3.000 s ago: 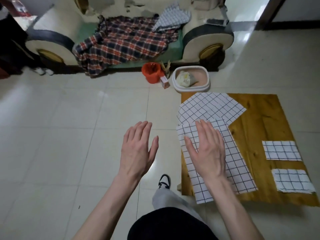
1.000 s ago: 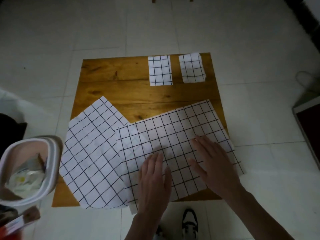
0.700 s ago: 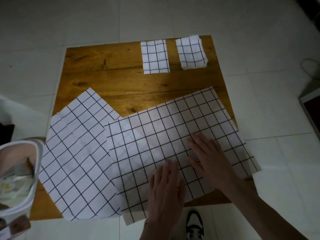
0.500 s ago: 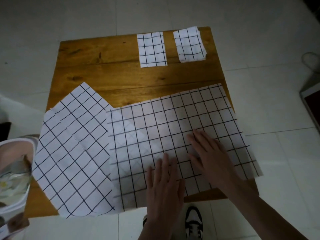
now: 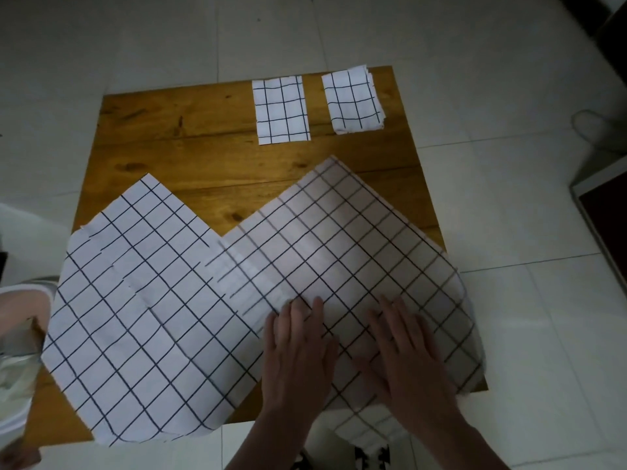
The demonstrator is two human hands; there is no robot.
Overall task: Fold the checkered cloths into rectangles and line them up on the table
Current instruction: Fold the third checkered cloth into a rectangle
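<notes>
Checkered cloth under hands: large white cloth with black grid lines (image 5: 342,262), spread unfolded and turned cornerwise on the right half of the square brown wooden table (image 5: 190,144); near corner hangs off the table's near edge, right side reaches the right edge.
Left hand (image 5: 298,354): flat on that cloth near its near-left edge, fingers straight and close together, palm down, pressing, nothing pinched.
Right hand (image 5: 407,351): flat on same cloth just right of the left hand, fingers straight and slightly fanned, palm down, pressing.
Second open cloth: matching white grid cloth (image 5: 142,310) on the left half of the table, also cornerwise, creased; its right part tucked under the first cloth; near edge overhangs the table.
Folded pieces: two small white grid rectangles at the far edge, side by side with a gap, left one (image 5: 282,110) neat, right one (image 5: 353,100) with layered edges showing, at the far right corner.
Writing: none readable.
Around: pale tiled floor (image 5: 509,184); white plastic tub (image 5: 17,351) at left frame edge, partly cut off; black-and-white shoe (image 5: 371,457) below the hanging corner; dark-fronted furniture (image 5: 604,212) at right.
Obstruction: hands cover part of the cloth's near area.
</notes>
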